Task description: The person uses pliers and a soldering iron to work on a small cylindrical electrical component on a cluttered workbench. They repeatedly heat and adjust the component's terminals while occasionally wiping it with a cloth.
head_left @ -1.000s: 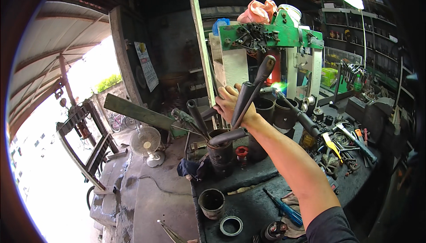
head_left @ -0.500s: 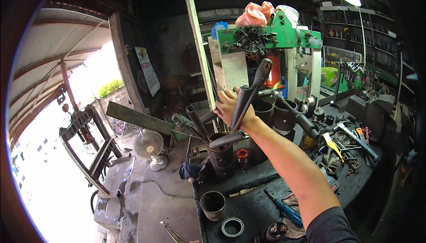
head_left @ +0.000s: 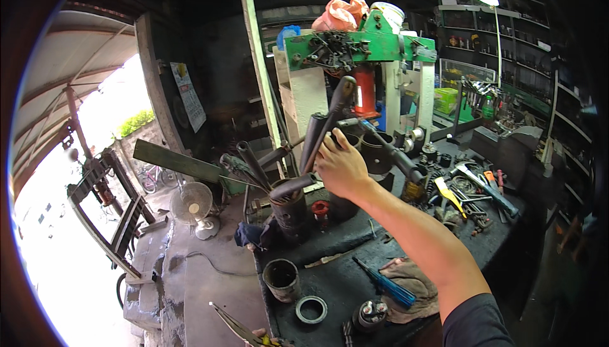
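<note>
My right hand (head_left: 342, 164) reaches over the bench with its fingers bent and apart, beside the upright dark tool handles (head_left: 327, 122). No object shows in it, though its palm is hidden. These handles rise behind a dark metal can (head_left: 290, 217), which holds several more tools with dark grips. At the lower edge my left hand (head_left: 261, 333) is mostly out of view, its fingers closed on long-nosed pliers (head_left: 229, 320) with a yellow grip. The jaws point up and to the left, beside the bench edge.
An open cylinder (head_left: 283, 280), a metal ring (head_left: 311, 309) and a blue-handled tool (head_left: 387, 282) on a rag (head_left: 412, 280) lie on the near bench. A green press frame (head_left: 374, 47) stands behind. Loose hand tools (head_left: 476, 195) crowd the right. A fan (head_left: 191, 201) stands left.
My right hand has come out from behind the upright handles to their near right side. The pliers in my left hand show more at the lower edge. The whole view has shifted slightly.
</note>
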`<state>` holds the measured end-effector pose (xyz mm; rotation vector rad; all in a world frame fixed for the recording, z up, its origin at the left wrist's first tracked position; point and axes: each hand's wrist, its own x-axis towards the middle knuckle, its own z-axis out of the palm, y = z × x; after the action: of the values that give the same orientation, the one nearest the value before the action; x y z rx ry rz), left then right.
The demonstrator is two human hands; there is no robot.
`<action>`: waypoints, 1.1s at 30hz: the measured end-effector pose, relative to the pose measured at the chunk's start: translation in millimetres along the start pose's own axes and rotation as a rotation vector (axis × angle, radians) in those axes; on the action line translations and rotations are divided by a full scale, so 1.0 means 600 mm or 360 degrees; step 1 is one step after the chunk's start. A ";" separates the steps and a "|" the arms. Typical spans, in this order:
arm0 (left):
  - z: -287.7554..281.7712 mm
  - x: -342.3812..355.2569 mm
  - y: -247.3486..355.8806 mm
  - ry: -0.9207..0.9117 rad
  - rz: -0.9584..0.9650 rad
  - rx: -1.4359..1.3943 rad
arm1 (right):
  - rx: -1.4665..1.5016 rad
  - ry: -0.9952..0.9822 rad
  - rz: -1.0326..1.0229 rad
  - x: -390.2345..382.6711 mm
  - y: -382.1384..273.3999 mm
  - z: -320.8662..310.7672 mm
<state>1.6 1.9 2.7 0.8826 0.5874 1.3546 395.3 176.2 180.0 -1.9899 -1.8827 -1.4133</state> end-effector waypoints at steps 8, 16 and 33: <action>-0.003 0.006 -0.014 0.0019 0.0053 0.0109 | 0.0242 0.0674 0.0594 -0.199 0.090 -0.190; 0.026 0.006 0.019 -0.0221 0.0105 0.0468 | 0.2684 -0.0383 0.2222 -0.217 0.204 -0.154; 0.042 -0.138 0.120 -0.0927 -0.0484 0.1661 | 0.2704 -0.0215 0.1568 -0.426 0.144 -0.247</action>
<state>-32.7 -85.2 65.3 1.8464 0.9208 0.3898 425.6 -128.4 150.1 -1.4086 -0.9141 0.5353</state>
